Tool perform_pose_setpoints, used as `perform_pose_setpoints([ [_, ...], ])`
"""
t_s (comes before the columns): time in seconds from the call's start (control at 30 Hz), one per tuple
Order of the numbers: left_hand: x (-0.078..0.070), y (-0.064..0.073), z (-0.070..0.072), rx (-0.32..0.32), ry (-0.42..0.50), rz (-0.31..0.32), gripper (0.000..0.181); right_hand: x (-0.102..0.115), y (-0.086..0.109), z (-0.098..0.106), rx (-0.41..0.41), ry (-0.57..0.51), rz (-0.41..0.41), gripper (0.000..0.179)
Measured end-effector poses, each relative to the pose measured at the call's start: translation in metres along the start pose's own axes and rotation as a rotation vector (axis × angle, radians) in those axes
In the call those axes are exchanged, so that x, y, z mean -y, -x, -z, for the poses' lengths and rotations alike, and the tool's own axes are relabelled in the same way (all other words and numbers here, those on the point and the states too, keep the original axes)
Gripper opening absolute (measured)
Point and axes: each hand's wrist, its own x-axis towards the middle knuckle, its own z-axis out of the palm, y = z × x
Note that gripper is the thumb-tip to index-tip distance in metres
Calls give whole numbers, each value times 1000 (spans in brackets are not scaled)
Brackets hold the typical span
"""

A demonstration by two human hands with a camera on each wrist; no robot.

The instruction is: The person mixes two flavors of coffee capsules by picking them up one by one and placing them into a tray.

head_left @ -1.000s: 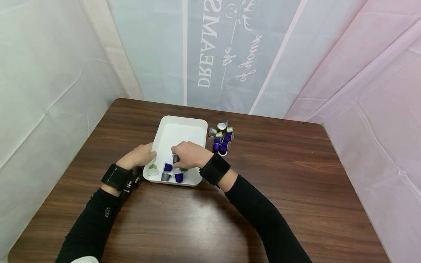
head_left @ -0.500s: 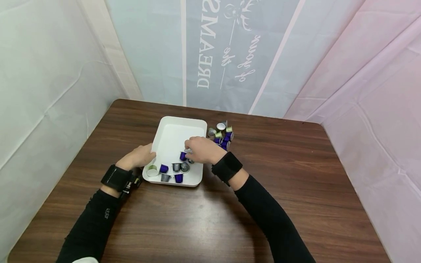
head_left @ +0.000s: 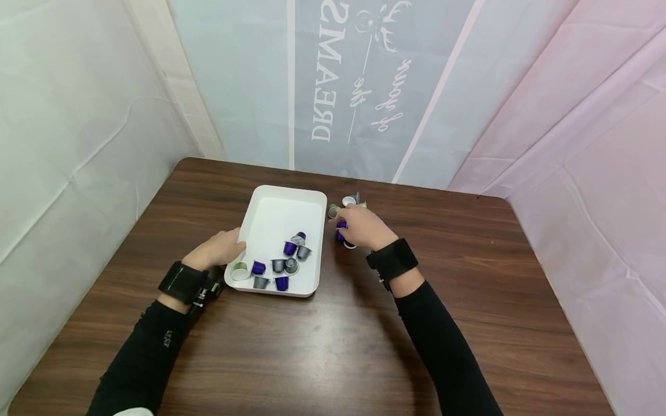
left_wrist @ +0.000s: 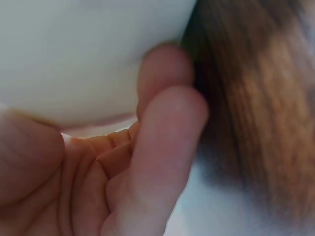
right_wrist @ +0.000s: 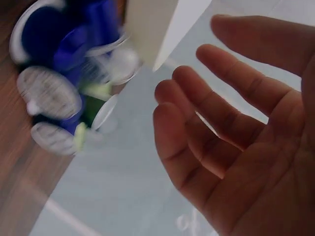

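Note:
On the wooden table lies a white tray (head_left: 286,211) with purple, grey and green coffee capsules in its near half. My left hand (head_left: 218,248) grips the tray's left side; close up, the fingers (left_wrist: 165,128) bend against the white wall (left_wrist: 74,59). My right hand (head_left: 364,226) is over the loose capsule pile to the tray's right and covers part of it. In the right wrist view the right hand (right_wrist: 246,118) holds nothing, its fingers apart and slightly bent, beside the blurred pile of coffee capsules (right_wrist: 49,91).
Inside the tray, a purple capsule (head_left: 281,283) lies near the front rim and a grey capsule (head_left: 304,252) nearer the right wall. A white-lidded capsule (head_left: 349,201) shows at the pile's back. The table (head_left: 333,358) meets a printed cloth backdrop (head_left: 343,86) behind.
My right hand has gone from above the tray rightward to the pile, leaving several capsules in the tray's middle right. My left hand has stayed at the tray's side.

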Motion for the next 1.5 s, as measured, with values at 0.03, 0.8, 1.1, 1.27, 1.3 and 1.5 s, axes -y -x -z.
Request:
perform_pose_setpoints([
  [0.03,0,0,0,2,1,2,52,-4,1,-1,1,5,-13,24],
  [0.8,0,0,-2,-19,-11,-13,51,-29,14,-36,86,9,-92,15],
  [1.1,1,0,-1,-18,-6,-5,51,-21,18,-34,74,5,-76,16],
  [1.27,1,1,-1,-22,-1,-14,51,-8,21,-24,34,3,-19,16],
  [1.3,1,1,-1,-21,2,-15,51,-5,22,-22,23,4,-5,16],
  [1.5,0,2,-1,-13,14,-13,51,10,22,-12,-24,18,58,13],
])
